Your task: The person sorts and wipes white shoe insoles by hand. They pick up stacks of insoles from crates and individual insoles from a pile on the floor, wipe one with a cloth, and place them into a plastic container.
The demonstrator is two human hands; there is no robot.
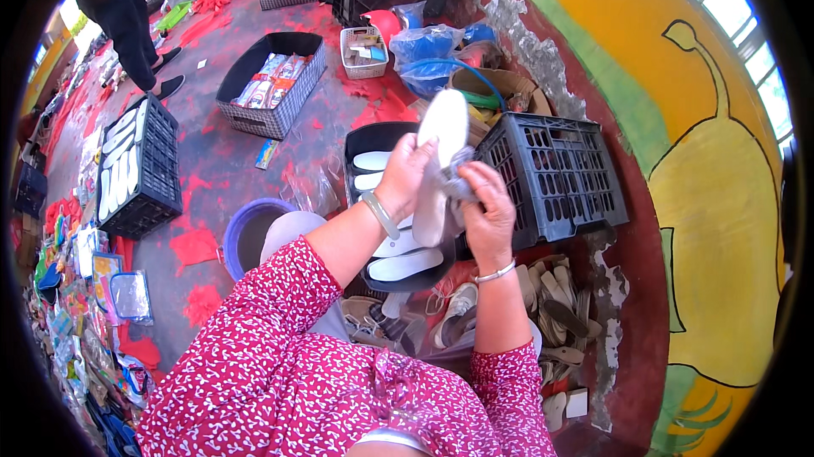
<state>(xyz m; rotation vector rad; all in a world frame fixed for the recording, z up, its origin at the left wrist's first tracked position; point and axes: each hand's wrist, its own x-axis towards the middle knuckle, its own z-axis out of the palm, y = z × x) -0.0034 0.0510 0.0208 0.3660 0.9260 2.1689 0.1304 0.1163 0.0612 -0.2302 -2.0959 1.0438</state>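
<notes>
- White, round-ended, sole-shaped piece (445,122) is the thing being worked on; it is raised in front of the body, over a black, deep-sided tray (386,136).
- Left grip (409,173) is closed around its edge; right grip (487,203) pinches a grey, crumpled, cloth-like bit (460,167) beside it. A long, flat, grey-white piece (430,215) hangs under both; whether it is joined to the upper one, I cannot tell.
- Step in hand, as I judge it: the sole-shaped piece is being handled or adjusted at the grey bit, left side steadying, right side working. The next move would call for a firm left hold and fine finger work on the right.
- White, flat insoles (405,264) lie side by side in the tray; more lie in a black, slatted plastic crate (157,190) across the floor.
- Dark, smooth floor (199,211) is the main surface, strewn with bright red scraps (195,247). A purple, round plastic bucket (231,245) stands left of the tray, a dark grey, lattice-sided crate (555,130) to its right.
- Brown and off-white shoes (560,304) are heaped near the wall, which carries a yellow and green painted mural (721,245). A person in dark trousers (129,25) stands farther off.
</notes>
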